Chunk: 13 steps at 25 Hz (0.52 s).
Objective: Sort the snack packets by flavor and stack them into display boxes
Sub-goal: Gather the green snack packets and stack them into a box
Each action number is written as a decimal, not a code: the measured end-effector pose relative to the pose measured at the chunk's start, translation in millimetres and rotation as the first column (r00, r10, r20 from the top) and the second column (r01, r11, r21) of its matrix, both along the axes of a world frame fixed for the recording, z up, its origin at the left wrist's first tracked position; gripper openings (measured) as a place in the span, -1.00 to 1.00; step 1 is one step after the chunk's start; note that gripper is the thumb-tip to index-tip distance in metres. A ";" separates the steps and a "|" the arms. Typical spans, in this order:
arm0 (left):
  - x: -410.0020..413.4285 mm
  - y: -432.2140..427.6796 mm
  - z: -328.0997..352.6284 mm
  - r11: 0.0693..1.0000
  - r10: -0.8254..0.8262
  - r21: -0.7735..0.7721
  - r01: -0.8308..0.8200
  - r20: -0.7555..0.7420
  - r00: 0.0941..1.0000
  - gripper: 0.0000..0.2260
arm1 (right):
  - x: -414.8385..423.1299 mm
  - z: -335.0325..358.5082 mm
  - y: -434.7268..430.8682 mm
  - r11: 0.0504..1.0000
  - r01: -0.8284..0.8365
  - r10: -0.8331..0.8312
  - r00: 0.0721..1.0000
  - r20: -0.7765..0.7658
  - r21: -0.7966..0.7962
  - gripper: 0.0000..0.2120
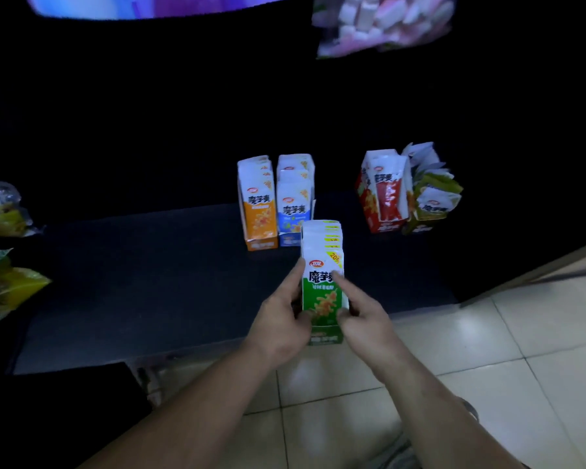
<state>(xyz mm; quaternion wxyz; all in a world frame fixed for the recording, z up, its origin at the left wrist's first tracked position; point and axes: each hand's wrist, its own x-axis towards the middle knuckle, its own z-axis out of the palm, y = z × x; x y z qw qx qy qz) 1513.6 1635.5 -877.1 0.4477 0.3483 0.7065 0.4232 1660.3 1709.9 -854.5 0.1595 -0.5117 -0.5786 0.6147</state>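
Observation:
A green display box [322, 286] full of upright white-topped green packets stands at the near edge of the dark table [149, 282]. My left hand [281, 316] grips its left side and my right hand [359, 316] grips its right side, thumbs on the front. Behind it an orange box [257, 208] and a blue box [294, 204] stand side by side, both filled. Further right a red box [383, 194] holds packets, and an olive-green box [430, 198] beside it holds packets leaning at loose angles.
Yellow and green snack bags [4, 252] lie piled at the table's left edge. A bag of pink and white sweets [383, 22] hangs at the top right. Pale floor tiles [487, 350] lie below the table's front edge. The background is dark.

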 end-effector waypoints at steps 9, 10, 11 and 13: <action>21.2 85.1 -10.5 1.000 -0.010 0.018 0.009 0.056 0.998 -0.19 | 17.0 -16.5 80.7 0.984 -0.022 0.007 0.996 -0.085 -0.178 -0.34; 17.8 93.8 -13.7 1.000 0.005 0.016 -0.006 0.053 0.999 -0.20 | 13.3 -15.3 91.1 0.981 -0.018 0.002 0.997 -0.083 -0.194 -0.35; 14.7 99.8 -16.6 1.000 0.010 0.003 -0.010 0.048 0.999 -0.22 | 9.4 -14.7 99.1 0.982 0.010 -0.024 0.997 -0.076 -0.187 -0.37; 9.5 104.2 -17.9 0.999 -0.024 -0.036 0.025 0.017 1.000 -0.28 | 3.9 -18.2 103.4 0.985 0.151 -0.155 0.987 -0.041 -0.089 -0.44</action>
